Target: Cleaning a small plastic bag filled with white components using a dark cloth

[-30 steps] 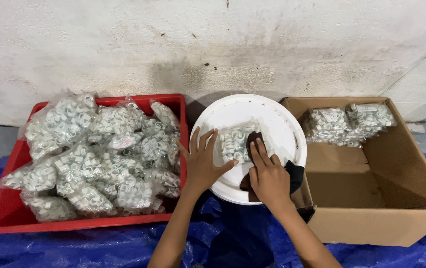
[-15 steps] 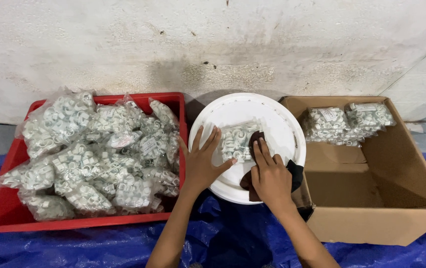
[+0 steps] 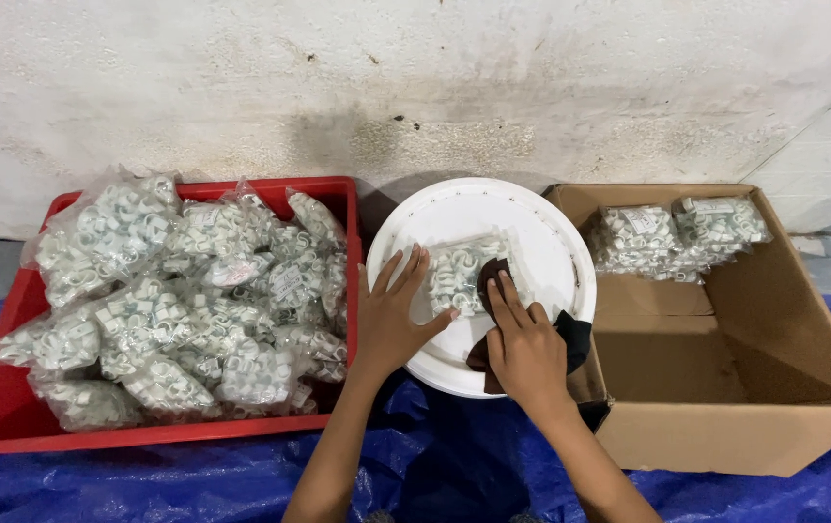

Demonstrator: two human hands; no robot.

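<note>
Your left hand (image 3: 391,324) lies flat with its fingers (image 3: 414,269) spread wide on the left edge of a clear bag of small white clips (image 3: 462,274), which sits on the round white lid (image 3: 435,208) between the two containers. Your right hand (image 3: 524,347) presses a dark brown pad (image 3: 489,281) onto the bag's right side, fingers nearly straight and close together, holding nothing else (a black piece shows just beyond the wrist, too hidden to name). The bag lies ahead of both hands, its long axis running roughly away from you; the right hand is the nearer. More such bags fill the red tray (image 3: 333,189) to the left, and a few lie in the cardboard box (image 3: 793,320) to the right, all on blue plastic sheeting (image 3: 193,479).
</note>
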